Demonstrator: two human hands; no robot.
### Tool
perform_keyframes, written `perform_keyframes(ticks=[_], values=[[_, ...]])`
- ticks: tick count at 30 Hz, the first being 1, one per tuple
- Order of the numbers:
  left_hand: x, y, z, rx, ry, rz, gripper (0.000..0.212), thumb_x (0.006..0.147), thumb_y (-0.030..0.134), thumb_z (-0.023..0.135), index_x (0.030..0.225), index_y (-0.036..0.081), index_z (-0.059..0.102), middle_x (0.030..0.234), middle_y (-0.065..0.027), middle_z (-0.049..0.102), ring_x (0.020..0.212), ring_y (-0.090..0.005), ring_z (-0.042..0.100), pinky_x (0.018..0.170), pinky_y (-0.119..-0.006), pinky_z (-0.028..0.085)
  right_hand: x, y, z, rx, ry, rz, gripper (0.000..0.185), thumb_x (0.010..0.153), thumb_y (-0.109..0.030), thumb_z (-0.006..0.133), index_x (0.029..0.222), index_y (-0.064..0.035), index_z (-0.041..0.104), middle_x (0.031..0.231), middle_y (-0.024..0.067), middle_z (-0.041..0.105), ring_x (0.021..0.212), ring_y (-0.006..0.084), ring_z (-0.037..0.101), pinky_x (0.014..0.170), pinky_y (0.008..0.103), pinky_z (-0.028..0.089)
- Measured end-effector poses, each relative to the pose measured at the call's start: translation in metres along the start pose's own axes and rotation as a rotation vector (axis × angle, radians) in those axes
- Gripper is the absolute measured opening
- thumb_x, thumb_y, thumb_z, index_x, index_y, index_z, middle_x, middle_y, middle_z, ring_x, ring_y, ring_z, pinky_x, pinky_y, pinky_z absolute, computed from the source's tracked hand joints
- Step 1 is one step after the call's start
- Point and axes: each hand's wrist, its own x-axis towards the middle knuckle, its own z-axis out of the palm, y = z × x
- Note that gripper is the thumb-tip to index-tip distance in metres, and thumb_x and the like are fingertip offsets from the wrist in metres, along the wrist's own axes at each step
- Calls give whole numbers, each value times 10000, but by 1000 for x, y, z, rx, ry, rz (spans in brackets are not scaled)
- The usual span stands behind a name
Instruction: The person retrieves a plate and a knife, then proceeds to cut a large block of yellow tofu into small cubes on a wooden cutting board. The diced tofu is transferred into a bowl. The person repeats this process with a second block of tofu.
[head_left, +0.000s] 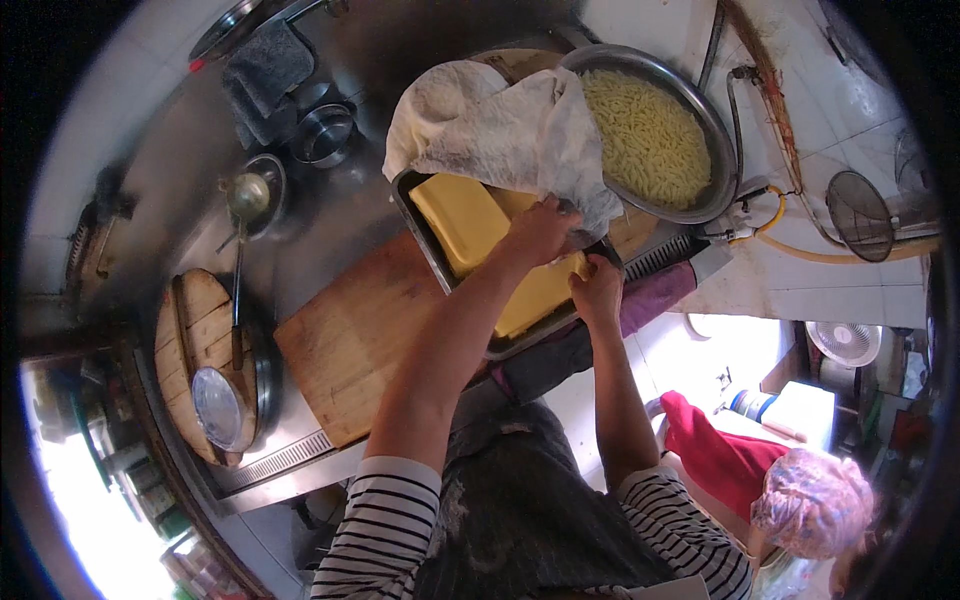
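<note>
A dark metal tray (422, 244) holds smooth yellow blocks of food (459, 217) and lies tilted at the edge of a wooden board. A whitish cloth (502, 135) covers the tray's far side. My left hand (541, 229) grips the cloth's near edge above the yellow blocks. My right hand (598, 289) is at the tray's right corner, its thumb beside a yellow block; whether it grips the rim or the block is unclear. Beyond the cloth stands a large metal bowl (726, 172) of short pale noodle-like pieces (645, 135).
A wooden board (360, 337) lies on the steel counter. At left are a round wooden lid (195, 322), a ladle (247, 196) and metal bowls (326, 135). A purple cloth (660, 296) hangs at the counter edge. Another person in a patterned cap (814, 502) is at lower right.
</note>
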Motion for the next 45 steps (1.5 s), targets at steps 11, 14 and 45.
perform_keyframes(ticks=[11,14,45], values=[[30,-36,-72,-461,650,-329,103,766,71,626,842,35,568,854,-164,601,859,-334,607,710,-403,485,-2,-46,-3,100,22,82,428,608,-180,759,935,42,594,844,170,634,828,310,621,721,360,488],[-13,-38,-102,-648,567,-261,76,795,62,595,859,28,571,784,-147,617,801,-278,622,700,-348,487,8,-54,-9,-38,-149,97,408,635,-185,740,959,20,600,861,164,630,827,297,618,708,369,486],[-470,-168,-16,-1349,652,-1007,558,890,445,532,1302,86,421,1200,-76,520,1044,-246,530,858,-416,448,-143,-152,155,477,-593,-99,338,874,-196,606,1143,-3,536,1024,68,615,970,157,571,820,283,455]])
